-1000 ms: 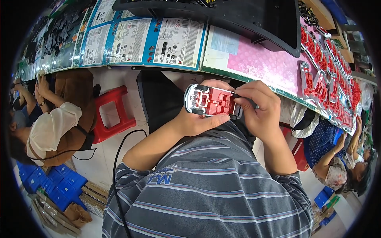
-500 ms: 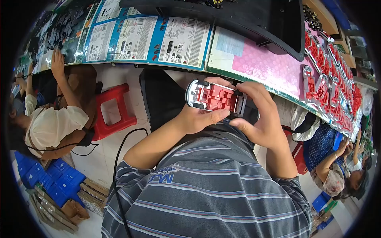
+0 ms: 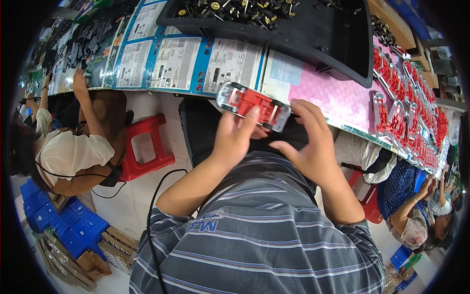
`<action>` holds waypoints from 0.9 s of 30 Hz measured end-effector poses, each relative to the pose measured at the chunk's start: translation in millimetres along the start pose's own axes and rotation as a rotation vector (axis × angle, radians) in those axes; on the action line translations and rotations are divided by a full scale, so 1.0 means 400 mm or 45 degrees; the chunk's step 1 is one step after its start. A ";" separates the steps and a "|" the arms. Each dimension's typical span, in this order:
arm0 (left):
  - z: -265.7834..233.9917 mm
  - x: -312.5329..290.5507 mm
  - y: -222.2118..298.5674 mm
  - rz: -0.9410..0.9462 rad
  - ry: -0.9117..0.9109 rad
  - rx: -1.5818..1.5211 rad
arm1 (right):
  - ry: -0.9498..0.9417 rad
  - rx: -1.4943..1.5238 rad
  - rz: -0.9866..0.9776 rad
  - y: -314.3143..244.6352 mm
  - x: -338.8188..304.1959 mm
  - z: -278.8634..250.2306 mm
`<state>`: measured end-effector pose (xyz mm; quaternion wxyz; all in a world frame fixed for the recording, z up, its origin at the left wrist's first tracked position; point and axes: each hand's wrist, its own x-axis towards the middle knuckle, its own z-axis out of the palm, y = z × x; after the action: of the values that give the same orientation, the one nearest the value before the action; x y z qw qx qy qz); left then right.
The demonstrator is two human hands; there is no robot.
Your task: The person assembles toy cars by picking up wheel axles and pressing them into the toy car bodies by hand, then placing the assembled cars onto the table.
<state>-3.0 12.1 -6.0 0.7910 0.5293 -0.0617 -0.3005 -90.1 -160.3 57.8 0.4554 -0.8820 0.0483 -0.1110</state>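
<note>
The premises are a toy-assembly workshop. A long black plastic tray (image 3: 342, 54) at top holds small black wheels with yellow hubs (image 3: 267, 19); red-and-silver toy-car parts (image 3: 396, 115) lie in rows at right; co-workers (image 3: 73, 152) occupy both sides; blue plastic bins (image 3: 81, 223) stand lower left.

Wheel-and-axle sets (image 3: 264, 11) are held in 1 tray (image 3: 338, 46) on the workbench (image 3: 360, 130); toy-car chassis (image 3: 397, 119) are laid right of the tray; 1 stool (image 3: 161, 142) is placed left of the toy car (image 3: 260, 102).
</note>
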 end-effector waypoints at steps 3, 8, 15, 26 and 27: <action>-0.056 0.046 0.084 0.220 0.240 0.186 | 0.094 -0.104 -0.008 0.035 -0.019 -0.050; -0.274 0.187 0.244 0.241 0.511 0.413 | 0.419 -0.379 0.148 0.147 -0.069 -0.185; -0.578 0.328 0.474 -0.221 0.469 0.702 | 0.403 -0.952 0.503 0.287 -0.143 -0.369; -0.445 0.256 0.447 1.241 1.160 2.389 | 0.656 -1.361 0.343 0.363 -0.151 -0.360; -0.361 0.208 0.415 1.194 1.132 2.138 | 0.689 -1.316 0.356 0.360 -0.150 -0.355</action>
<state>192.7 125.6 58.4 0.1597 0.8918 -0.1526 0.3947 -180.3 -345.3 11.1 -0.0508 -0.9149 0.3257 -0.2328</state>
